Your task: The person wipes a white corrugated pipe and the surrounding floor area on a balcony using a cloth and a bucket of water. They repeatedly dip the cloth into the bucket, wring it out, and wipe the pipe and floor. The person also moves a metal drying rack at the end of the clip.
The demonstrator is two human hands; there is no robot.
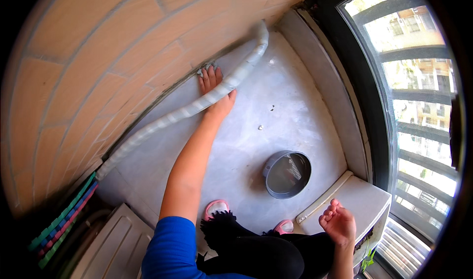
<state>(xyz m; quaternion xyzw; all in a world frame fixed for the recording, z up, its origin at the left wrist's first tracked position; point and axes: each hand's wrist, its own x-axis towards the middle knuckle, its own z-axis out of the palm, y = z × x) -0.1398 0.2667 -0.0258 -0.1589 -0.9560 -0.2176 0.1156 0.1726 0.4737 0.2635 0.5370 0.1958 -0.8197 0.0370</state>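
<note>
Hose (197, 104), grey and ribbed, flexible: we log it lying along the foot of the tiled wall (98, 57), running from the far corner of the grey floor (295, 116) down toward the near left corner, where it ends by a bundle of coloured strips (64, 220).

Left hand (214, 89): we find it stretched out flat at the far edge of the floor, fingers extended and slightly spread, palm down, the hose crossing over the back of it. A small grey wad (202, 72) sits at the fingertips against the wall's base; whether the fingers pinch it we cannot tell.

Right hand (339, 222): loosely curled, fingers bent inward, holding nothing we can see, raised beside the white box-shaped unit (362, 200) at the near right corner.

Container: one round grey bucket (287, 174), standing on the floor between us and the window railing (423, 131); its inside looks dark and glossy, and we cannot tell whether anything is in it.

Further items: two pink slippers (217, 207) on our feet; small white specks (261, 128) on the floor; a white ridged panel (118, 244) at the near left.
</note>
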